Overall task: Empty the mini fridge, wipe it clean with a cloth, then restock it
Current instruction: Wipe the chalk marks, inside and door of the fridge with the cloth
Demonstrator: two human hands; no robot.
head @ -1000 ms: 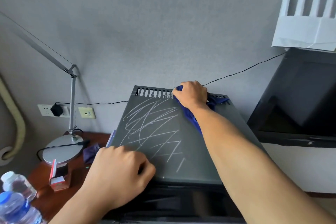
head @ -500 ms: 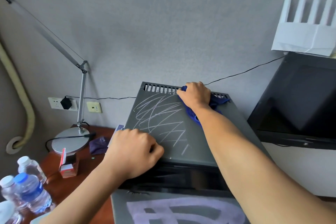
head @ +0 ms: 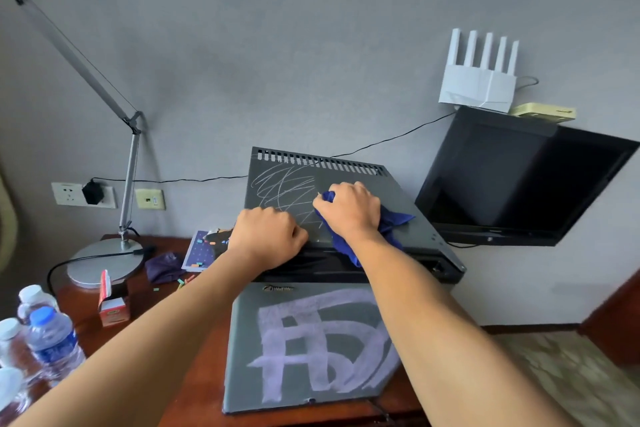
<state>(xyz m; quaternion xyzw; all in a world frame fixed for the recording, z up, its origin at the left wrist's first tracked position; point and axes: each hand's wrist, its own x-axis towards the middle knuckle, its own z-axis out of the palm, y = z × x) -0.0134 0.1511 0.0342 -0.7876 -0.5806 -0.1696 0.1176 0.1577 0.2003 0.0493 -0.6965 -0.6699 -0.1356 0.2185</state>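
Observation:
The grey mini fridge (head: 408, 204) stands against the wall, its top scribbled with white chalk lines (head: 287, 187). My right hand (head: 349, 208) grips a bunched blue cloth (head: 394, 222) and presses it on the fridge top near the front. My left hand (head: 270, 236) is curled over the front top edge of the fridge, beside the cloth. The fridge door (head: 304, 347) faces me, marked with broad pale chalk strokes. Several water bottles (head: 52, 340) stand at the lower left on the wooden desk (head: 194, 315).
A desk lamp (head: 104, 260) stands on the desk at the left, with a small red carton (head: 110, 302), a purple cloth (head: 162, 267) and a booklet (head: 201, 250) near it. A black TV (head: 519, 184) hangs on the right wall under a white router (head: 478, 83).
My right hand has dragged the blue cloth from the fridge top's rear vents toward the front, leaving the right part wiped. The view has pulled back, and the chalked door shows.

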